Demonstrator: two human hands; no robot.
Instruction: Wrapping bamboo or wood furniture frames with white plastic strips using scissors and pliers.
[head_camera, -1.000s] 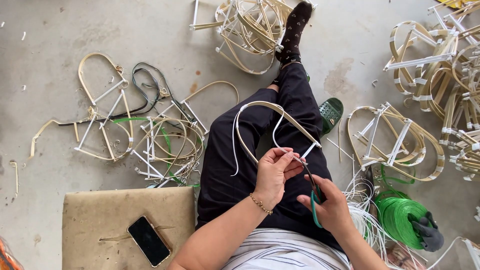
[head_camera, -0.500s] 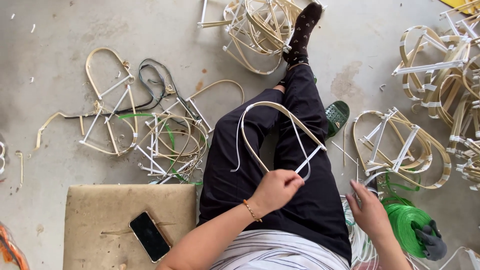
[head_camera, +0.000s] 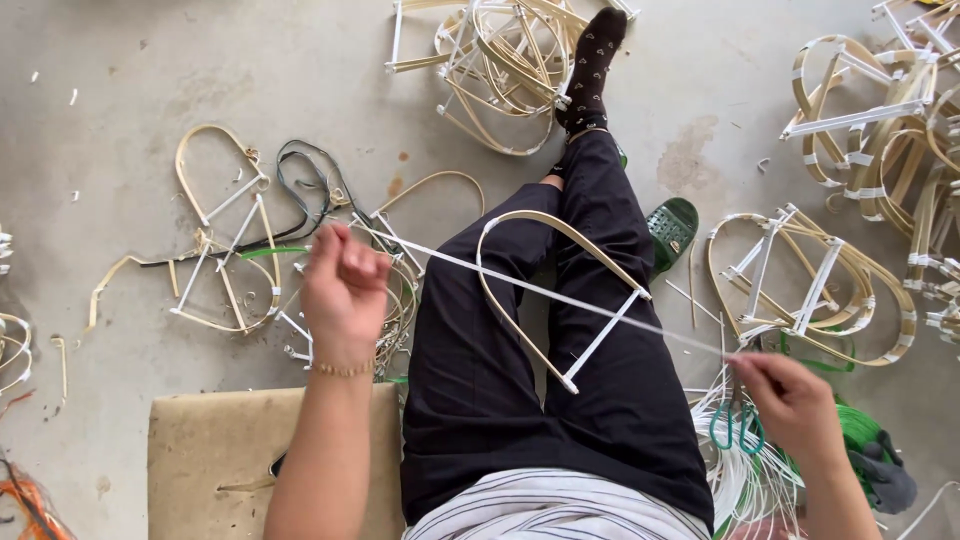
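Note:
A bent bamboo frame (head_camera: 540, 290) with a white crossbar rests on my lap over black trousers. A long white plastic strip (head_camera: 520, 285) is stretched taut across it. My left hand (head_camera: 343, 290) is raised to the left and pinches one end of the strip. My right hand (head_camera: 795, 400) sits low at the right, pinches the other end and also has green-handled scissors (head_camera: 737, 428) hanging from its fingers.
Several finished bamboo frames lie on the concrete floor at left (head_camera: 225, 240), top (head_camera: 500, 60) and right (head_camera: 810, 290). A green sandal (head_camera: 672, 230) is beside my leg. A bundle of white strips (head_camera: 740, 480) and a green spool (head_camera: 860, 430) lie at right. A tan cushion (head_camera: 200, 460) is at lower left.
Both hands have moved apart from the frame, left hand up and left, right hand out to the right, pulling the white strip straight and taut. The phone on the cushion is now hidden by my arm.

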